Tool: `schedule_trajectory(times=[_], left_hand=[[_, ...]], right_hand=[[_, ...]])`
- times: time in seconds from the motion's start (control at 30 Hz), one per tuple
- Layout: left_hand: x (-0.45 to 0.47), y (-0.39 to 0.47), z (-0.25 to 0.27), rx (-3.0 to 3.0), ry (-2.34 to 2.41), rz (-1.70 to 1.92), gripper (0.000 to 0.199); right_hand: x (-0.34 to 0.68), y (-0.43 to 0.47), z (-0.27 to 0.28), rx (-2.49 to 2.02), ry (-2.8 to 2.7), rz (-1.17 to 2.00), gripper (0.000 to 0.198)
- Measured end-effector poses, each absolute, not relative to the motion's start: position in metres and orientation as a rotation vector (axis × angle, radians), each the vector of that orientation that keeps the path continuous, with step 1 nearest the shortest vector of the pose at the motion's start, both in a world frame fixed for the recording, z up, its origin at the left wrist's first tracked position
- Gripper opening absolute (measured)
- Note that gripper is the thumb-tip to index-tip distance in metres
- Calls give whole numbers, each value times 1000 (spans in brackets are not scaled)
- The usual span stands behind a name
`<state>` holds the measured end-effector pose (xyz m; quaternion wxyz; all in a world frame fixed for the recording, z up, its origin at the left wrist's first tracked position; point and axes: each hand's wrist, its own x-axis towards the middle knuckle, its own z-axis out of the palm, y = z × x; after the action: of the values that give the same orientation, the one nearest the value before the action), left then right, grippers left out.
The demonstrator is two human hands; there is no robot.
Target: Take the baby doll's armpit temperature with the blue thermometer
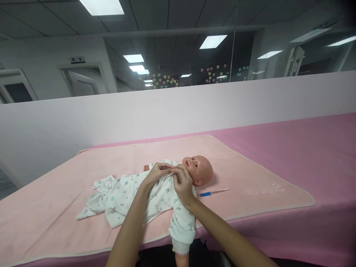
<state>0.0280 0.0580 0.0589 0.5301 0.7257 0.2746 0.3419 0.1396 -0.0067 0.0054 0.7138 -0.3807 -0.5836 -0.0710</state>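
A baby doll [202,168] lies on its back, its head to the right. It wears a white printed baby outfit [122,194] with long sleeves. My left hand [159,173] is closed at the outfit's neckline, fingers pinched on the fabric just below the doll's chin. Close against it, my right hand [183,184] is bent inward, its fingertips pinching the same neckline. My fingers hide the exact spot they grip. To the right of my right wrist lies a thin thermometer [214,193] with a blue end, untouched.
Under the doll is a peach pad [247,170] with a pale edge, laid over a pink sheet [314,155]. A low white partition [178,111] runs along the back. The doll's near arm [182,258] hangs over the front edge.
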Motion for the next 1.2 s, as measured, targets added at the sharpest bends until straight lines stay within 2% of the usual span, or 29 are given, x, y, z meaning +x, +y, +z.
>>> schedule_trajectory(times=[0.4, 0.63, 1.2], left_hand=[[24, 58, 61, 1717, 672, 763, 21], [21, 58, 63, 1817, 589, 669, 33], [24, 56, 64, 1817, 680, 706, 21]], right_hand=[[140, -5, 4, -863, -1311, -152, 24], [140, -2, 1, -871, -1280, -145, 19], [141, -6, 4, -851, -1317, -127, 25]])
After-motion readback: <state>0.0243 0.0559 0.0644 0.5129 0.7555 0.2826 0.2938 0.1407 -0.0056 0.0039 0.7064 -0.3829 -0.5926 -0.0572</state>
